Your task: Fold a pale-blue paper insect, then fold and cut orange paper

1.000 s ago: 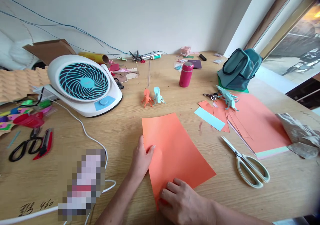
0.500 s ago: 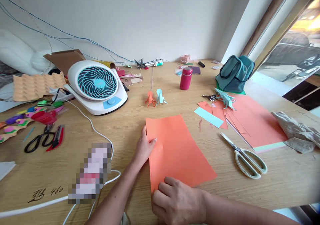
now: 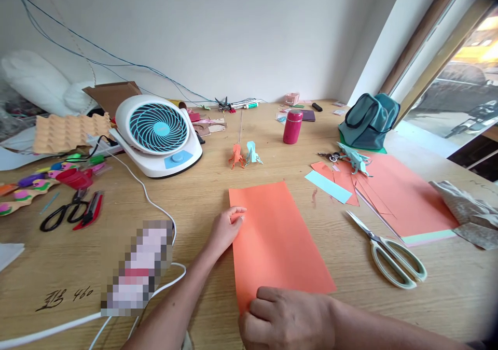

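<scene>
A sheet of orange paper point(image 3: 278, 236) lies lengthwise in front of me on the wooden table. At its left edge is my left hand point(image 3: 227, 229), with the thumb and bent fingers drawn together over the paper. My right hand point(image 3: 288, 319) is closed at the near left corner, knuckles up, and covers that corner. Its fingertips are hidden. Beyond the sheet stand a small folded orange paper figure point(image 3: 236, 156) and a light blue one point(image 3: 253, 154). To the right lie open scissors point(image 3: 392, 254) with pale handles.
A white fan point(image 3: 159, 137) stands at the back left, its cable running past a blurred-out object point(image 3: 138, 267). Black-handled scissors point(image 3: 66, 212) and a red cutter point(image 3: 91, 210) lie left. A pink flask point(image 3: 292, 127), teal bag point(image 3: 369, 122), paper strips point(image 3: 329, 185) and more orange sheets point(image 3: 412, 194) are right.
My left hand's fingers have come from the sheet's edge onto its top, curling toward the thumb. My right hand stays closed at the near corner. The whole view has shifted slightly.
</scene>
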Motion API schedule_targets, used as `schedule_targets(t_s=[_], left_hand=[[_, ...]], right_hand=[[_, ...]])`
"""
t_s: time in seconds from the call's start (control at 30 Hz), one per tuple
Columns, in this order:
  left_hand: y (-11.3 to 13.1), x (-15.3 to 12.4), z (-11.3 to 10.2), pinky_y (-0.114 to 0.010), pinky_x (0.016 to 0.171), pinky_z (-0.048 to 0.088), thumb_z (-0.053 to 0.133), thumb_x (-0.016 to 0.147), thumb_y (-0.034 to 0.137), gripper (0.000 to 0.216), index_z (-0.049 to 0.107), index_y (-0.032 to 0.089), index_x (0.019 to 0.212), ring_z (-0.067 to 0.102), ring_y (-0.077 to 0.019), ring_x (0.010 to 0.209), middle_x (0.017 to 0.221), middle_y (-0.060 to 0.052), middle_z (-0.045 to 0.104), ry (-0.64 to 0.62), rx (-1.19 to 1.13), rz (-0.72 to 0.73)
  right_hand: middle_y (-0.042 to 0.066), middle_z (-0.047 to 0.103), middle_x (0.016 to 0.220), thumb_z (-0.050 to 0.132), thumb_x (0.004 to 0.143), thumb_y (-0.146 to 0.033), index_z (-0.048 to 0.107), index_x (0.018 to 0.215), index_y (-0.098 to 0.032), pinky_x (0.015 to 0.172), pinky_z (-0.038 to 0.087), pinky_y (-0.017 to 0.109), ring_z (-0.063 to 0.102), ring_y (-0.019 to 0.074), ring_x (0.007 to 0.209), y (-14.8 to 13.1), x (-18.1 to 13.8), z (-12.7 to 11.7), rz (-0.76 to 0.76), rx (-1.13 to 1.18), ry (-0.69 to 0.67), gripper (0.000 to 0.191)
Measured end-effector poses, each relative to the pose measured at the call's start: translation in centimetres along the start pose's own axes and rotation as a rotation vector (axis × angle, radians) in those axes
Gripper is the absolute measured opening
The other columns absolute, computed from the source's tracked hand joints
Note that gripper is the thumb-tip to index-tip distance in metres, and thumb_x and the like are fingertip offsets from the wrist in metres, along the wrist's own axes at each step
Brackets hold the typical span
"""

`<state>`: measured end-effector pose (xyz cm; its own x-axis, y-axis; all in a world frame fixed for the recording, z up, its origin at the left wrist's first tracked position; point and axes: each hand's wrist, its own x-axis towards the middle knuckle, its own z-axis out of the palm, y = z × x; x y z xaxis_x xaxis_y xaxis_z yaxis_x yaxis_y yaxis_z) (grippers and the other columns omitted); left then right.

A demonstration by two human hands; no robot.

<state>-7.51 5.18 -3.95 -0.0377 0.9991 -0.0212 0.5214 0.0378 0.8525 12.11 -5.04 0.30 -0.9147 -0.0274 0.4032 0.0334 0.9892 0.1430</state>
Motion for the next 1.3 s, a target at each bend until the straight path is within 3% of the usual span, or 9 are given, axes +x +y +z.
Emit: schedule_targets(t_s=[0.13,0.3,0.43,0.6,0.83,0.93,1.03,1.17,1.3], left_hand=[[0.2,-0.5,-0.1,-0.032,0.068,0.052,0.056,0.082,0.033,0.034,0.072,0.018,0.108,0.066,-0.0192,0.069,0.102,-0.008,0.076,-0.017,-0.007,0.000],[0.2,-0.7,-0.2,-0.038,0.093,0.051,0.059,0.083,0.034,0.028,0.073,0.021,0.104,0.067,-0.0260,0.105,0.113,-0.007,0.074,0.002,-0.083,0.027],[0.4,-0.8,-0.2,-0.040,0.104,0.045,0.059,0.083,0.031,0.027,0.072,0.021,0.104,0.064,-0.0262,0.114,0.116,-0.007,0.073,0.021,-0.132,0.051],[0.9,-1.3,-0.3,-0.035,0.098,0.046,0.058,0.084,0.029,0.026,0.072,0.021,0.104,0.064,-0.0247,0.111,0.115,-0.006,0.073,0.042,-0.149,0.031],[0.9,-1.8,0.0,-0.025,0.058,0.045,0.058,0.083,0.035,0.033,0.070,0.019,0.109,0.056,-0.0133,0.060,0.086,-0.002,0.072,0.009,-0.238,-0.048],[1.1,-1.9,0.2,-0.024,0.056,0.045,0.062,0.079,0.035,0.032,0.070,0.018,0.105,0.056,-0.0126,0.058,0.083,-0.002,0.071,0.019,-0.336,-0.084],[1.5,-2.0,0.3,-0.023,0.054,0.045,0.064,0.076,0.033,0.030,0.069,0.018,0.102,0.056,-0.0120,0.055,0.076,0.000,0.068,0.007,-0.469,-0.139],[2.0,-2.2,0.1,-0.020,0.051,0.044,0.070,0.072,0.031,0.033,0.068,0.019,0.103,0.057,-0.0102,0.052,0.067,0.004,0.063,0.008,-0.701,-0.206],[1.9,-2.1,-0.1,-0.021,0.058,0.051,0.079,0.065,0.026,0.036,0.068,0.019,0.099,0.065,-0.0116,0.062,0.080,0.002,0.071,0.068,-0.947,-0.228]], right_hand=[[0.004,0.062,0.088,0.055,0.095,-0.013,0.067,0.105,-0.016,0.062,0.042,0.032,0.052,0.0144,0.066,1.5,-4.0,-1.8,0.196,-0.095,0.087,0.015],[0.012,0.064,0.108,0.052,0.098,-0.019,0.058,0.127,-0.020,0.078,0.052,0.040,0.064,0.0239,0.092,4.1,-13.9,-2.7,0.879,-0.177,0.115,0.030],[0.011,0.063,0.118,0.048,0.100,-0.026,0.056,0.128,-0.025,0.080,0.055,0.038,0.066,0.0246,0.101,5.0,-19.2,-2.6,1.102,-0.101,0.130,0.029],[0.010,0.066,0.113,0.047,0.100,-0.026,0.060,0.124,-0.025,0.078,0.055,0.036,0.068,0.0232,0.093,6.5,-20.7,-2.7,1.053,-0.129,0.058,0.027],[0.012,0.067,0.102,0.048,0.099,-0.025,0.065,0.113,-0.019,0.079,0.055,0.039,0.066,0.0247,0.090,9.6,-23.6,-3.0,0.915,-0.163,-0.037,0.023],[0.013,0.067,0.101,0.045,0.100,-0.028,0.067,0.109,-0.018,0.075,0.056,0.040,0.068,0.0251,0.087,10.3,-23.5,-2.9,0.998,-0.221,-0.033,0.026],[0.013,0.068,0.105,0.048,0.099,-0.036,0.068,0.111,-0.019,0.074,0.058,0.040,0.070,0.0255,0.088,10.7,-20.9,-2.5,1.170,-0.134,0.113,0.029],[0.013,0.073,0.104,0.058,0.091,-0.055,0.064,0.119,-0.017,0.075,0.063,0.040,0.073,0.0264,0.091,11.3,-14.6,-2.0,1.440,0.603,0.406,0.047],[0.017,0.073,0.111,0.069,0.082,-0.060,0.063,0.125,-0.017,0.089,0.061,0.043,0.071,0.0294,0.104,11.9,-10.0,-1.0,1.531,1.289,0.422,0.061]])
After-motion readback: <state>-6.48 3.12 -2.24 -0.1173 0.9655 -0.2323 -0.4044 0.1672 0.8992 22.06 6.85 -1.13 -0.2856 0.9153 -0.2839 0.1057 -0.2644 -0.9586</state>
